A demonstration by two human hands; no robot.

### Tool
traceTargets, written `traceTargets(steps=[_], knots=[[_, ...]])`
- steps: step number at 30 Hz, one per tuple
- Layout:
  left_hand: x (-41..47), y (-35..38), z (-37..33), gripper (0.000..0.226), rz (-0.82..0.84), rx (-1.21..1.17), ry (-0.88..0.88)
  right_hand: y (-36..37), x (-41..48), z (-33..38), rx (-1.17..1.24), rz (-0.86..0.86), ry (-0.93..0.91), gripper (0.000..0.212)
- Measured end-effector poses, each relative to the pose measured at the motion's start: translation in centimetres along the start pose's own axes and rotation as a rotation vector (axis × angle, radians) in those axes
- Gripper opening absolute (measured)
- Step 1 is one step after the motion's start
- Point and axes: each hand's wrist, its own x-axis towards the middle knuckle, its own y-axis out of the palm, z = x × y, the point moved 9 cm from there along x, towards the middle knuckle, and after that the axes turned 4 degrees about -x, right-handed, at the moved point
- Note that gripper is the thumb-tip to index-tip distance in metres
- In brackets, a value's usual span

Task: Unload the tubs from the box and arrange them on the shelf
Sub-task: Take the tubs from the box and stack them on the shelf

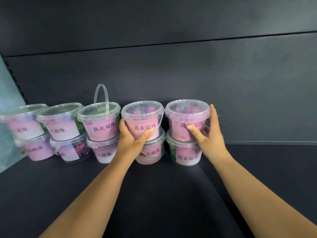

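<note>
Left hand (133,137) clasping upper tub (143,117), right hand (210,134) clasping end tub (178,129) (coloured pods (187,107) inside), on shelf (154,186)

Charcoal back panel (197,79) with a horizontal seam (154,44); black shelf board (163,200) below it, teal side wall (7,93) to its left.

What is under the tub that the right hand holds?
Under the upper tub stands another lidded tub, with a pink label. The right hand covers part of its lid.
</note>
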Motion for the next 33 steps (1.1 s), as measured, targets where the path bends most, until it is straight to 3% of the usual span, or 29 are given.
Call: traceTargets(steps=[7,10,12,15,18,21,28,30,33], knots=[[-1.2,0.0,-0.7,0.088,-0.022,0.014,-0.005,-0.6,-0.5,0.2,-0.081,-0.093,0.025,0.097],[-2.7,-0.8,-1.2,0.074,-0.032,0.030,0.024,-1.1,-1.1,1.4,-0.183,-0.111,0.079,0.095],[-3.9,-2.1,-2.0,0.060,-0.034,0.080,0.054,-1.5,-2.0,2.7,-0.270,-0.116,0.097,0.084],[-6.8,-4.4,-3.7,0.042,-0.018,0.011,0.072,-2.3,-5.0,6.2,-0.416,-0.102,0.062,0.048],[-11.4,-5.3,-6.1,0.009,0.157,-0.135,0.144,-3.2,-11.1,10.7,-0.535,-0.112,0.002,0.018],[-16.9,-5.5,-8.3,0.017,0.367,-0.192,0.261,-3.7,-18.6,14.2,-0.563,-0.156,-0.042,0.007],[-29.6,-4.3,-9.4,0.021,0.759,-0.292,0.338,-6.1,-35.1,18.5,-0.814,-0.205,0.049,0.013],[-33.0,-3.1,-9.1,0.023,0.850,-0.299,0.334,-7.5,-39.0,18.6,-0.906,-0.213,0.107,0.022],[-39.0,0.4,-8.6,0.023,1.024,-0.275,0.320,-11.3,-45.5,17.2,-0.985,-0.284,0.282,0.017]])
